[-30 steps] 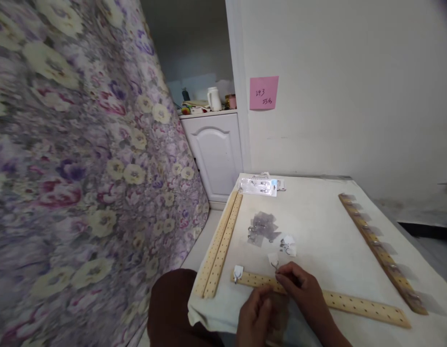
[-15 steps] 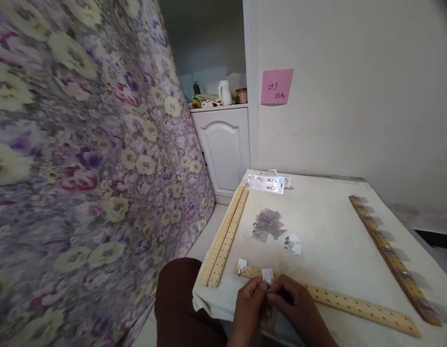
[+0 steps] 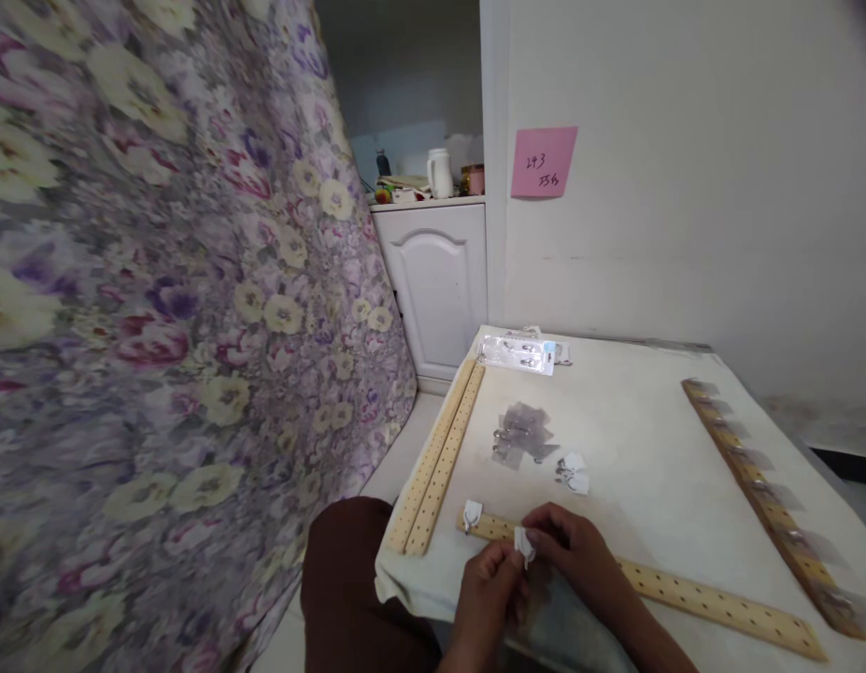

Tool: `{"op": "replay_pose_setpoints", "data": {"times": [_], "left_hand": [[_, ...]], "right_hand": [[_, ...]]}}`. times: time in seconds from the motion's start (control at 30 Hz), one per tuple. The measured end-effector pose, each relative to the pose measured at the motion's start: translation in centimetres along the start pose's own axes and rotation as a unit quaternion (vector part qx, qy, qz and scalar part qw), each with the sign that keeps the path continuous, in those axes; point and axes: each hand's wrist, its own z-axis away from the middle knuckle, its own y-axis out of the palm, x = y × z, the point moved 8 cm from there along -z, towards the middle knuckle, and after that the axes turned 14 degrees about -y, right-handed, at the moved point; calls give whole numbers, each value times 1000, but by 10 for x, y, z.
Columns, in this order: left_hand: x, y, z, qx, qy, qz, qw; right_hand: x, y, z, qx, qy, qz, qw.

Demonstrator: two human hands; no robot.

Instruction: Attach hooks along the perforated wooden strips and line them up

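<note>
A small white adhesive hook (image 3: 524,546) is pinched between my two hands, just in front of a perforated wooden strip (image 3: 713,598). My left hand (image 3: 489,584) is closed, its fingertips at the hook's lower left edge. From the other side, my right hand (image 3: 579,559) grips it with thumb and forefinger; its remaining fingers are curled. Another white hook (image 3: 473,515) sits on the strip's left end. My right hand and forearm hide the strip's middle.
Beyond the strip lie white hooks (image 3: 574,473) and a pile of clear-backed hooks (image 3: 520,433). Two perforated strips (image 3: 439,458) run along the table's left edge. A strip with several clear hooks (image 3: 769,500) stands right. Packaging (image 3: 520,354) lies at the back.
The white hook between my hands has turned and shifted slightly right and down. My right hand has risen a little, its fingers now at the hook's edge. The view has shifted slightly.
</note>
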Motion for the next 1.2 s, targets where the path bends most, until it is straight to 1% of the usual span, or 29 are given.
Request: {"op": "replay_pose_setpoints", "data": {"times": [0.07, 0.2, 0.47, 0.57, 0.63, 0.67, 0.7, 0.73, 0.8, 0.87, 0.93, 1.03, 1.2], "left_hand": [[1, -1, -2, 3, -2, -4, 1000], [2, -4, -7, 0, -5, 4, 1000], [2, -4, -9, 9, 9, 8, 1000], [4, -8, -5, 4, 15, -21, 1000], [1, -15, 2, -18, 41, -79, 996], [-3, -18, 7, -38, 69, -127, 989], [-8, -21, 13, -62, 105, -186, 975], [-14, -23, 19, -86, 146, -248, 954], [-22, -23, 30, -129, 211, -357, 901], [-24, -24, 34, -167, 233, -425, 859], [-24, -25, 32, -193, 232, -463, 834], [-25, -23, 26, -208, 238, -481, 818], [-28, -20, 20, -228, 258, -465, 815]], "right_hand": [[-2, 6, -5, 20, 2, -17, 1000], [-8, 11, -11, 37, 14, -48, 998], [-14, 10, -17, 26, 8, -24, 999], [-16, 6, -25, 9, 0, -2, 1000], [-17, 5, -32, 9, -4, 10, 1000], [-18, 7, -35, 14, -3, 13, 1000], [-19, 9, -38, 22, -1, 15, 1000], [-20, 12, -40, 31, 1, 18, 999], [-21, 17, -43, 43, 4, 24, 999], [-21, 21, -45, 47, 5, 30, 998], [-22, 23, -45, 47, 6, 36, 998], [-26, 23, -43, 45, 11, 46, 998], [-31, 20, -42, 31, 16, 49, 998]]}}
